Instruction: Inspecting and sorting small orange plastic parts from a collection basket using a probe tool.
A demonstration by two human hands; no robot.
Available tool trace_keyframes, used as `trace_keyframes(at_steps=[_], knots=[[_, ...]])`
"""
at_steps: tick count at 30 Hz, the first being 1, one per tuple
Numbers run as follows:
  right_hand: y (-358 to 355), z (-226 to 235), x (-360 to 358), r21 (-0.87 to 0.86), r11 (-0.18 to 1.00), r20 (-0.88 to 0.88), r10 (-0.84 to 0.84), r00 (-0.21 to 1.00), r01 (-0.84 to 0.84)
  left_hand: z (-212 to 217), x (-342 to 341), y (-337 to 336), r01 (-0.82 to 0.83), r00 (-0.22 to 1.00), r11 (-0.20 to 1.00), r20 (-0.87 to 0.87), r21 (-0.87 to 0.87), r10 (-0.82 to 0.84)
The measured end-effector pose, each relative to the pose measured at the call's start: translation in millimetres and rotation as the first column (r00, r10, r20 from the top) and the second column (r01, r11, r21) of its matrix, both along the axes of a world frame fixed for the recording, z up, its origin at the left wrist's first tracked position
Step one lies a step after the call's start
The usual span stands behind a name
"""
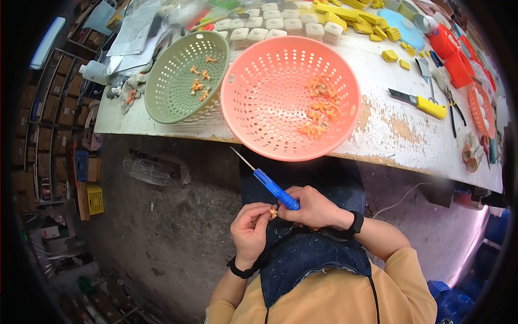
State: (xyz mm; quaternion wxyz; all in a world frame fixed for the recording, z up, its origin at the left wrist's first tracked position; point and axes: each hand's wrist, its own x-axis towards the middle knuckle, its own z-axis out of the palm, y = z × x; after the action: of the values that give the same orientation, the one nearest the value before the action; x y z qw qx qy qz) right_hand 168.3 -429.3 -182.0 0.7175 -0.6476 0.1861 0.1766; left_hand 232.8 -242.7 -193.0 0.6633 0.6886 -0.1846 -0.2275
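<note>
My right hand [311, 207] grips a blue-handled screwdriver [275, 189], its thin metal shaft pointing up and to the left. My left hand [251, 229] pinches a small orange plastic piece [273, 213] right against the tool's handle end. Both hands hover over my lap, below the table edge. Above them a salmon-pink colander [259, 97] holds several similar orange pieces on its right side. A green colander [178, 86] to its left holds several more.
A worn white table [399, 129] carries a yellow-handled utility knife [420, 101], yellow blocks [356, 21], white square parts [270, 24], pliers [453, 108] and red trays [458, 54]. Concrete floor [162, 227] lies below, with a wire fan guard [147, 170] and shelving at left.
</note>
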Motion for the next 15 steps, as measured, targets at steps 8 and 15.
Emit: trace_keyframes(at_steps=[8, 15], knots=[[4.1, -2.6, 0.8, -0.078, 0.997, 0.057, -0.004, 0.998, 0.008, 3.5, -3.1, -1.0, -0.007, 0.981, 0.998, 0.192, 0.056, -0.004], [11.1, -38.1, -1.5, -0.155, 0.983, 0.281, -0.048, 0.958, 0.095, 1.3, -2.2, -4.0, 0.002, 0.982, 0.997, 0.191, 0.076, -0.016]])
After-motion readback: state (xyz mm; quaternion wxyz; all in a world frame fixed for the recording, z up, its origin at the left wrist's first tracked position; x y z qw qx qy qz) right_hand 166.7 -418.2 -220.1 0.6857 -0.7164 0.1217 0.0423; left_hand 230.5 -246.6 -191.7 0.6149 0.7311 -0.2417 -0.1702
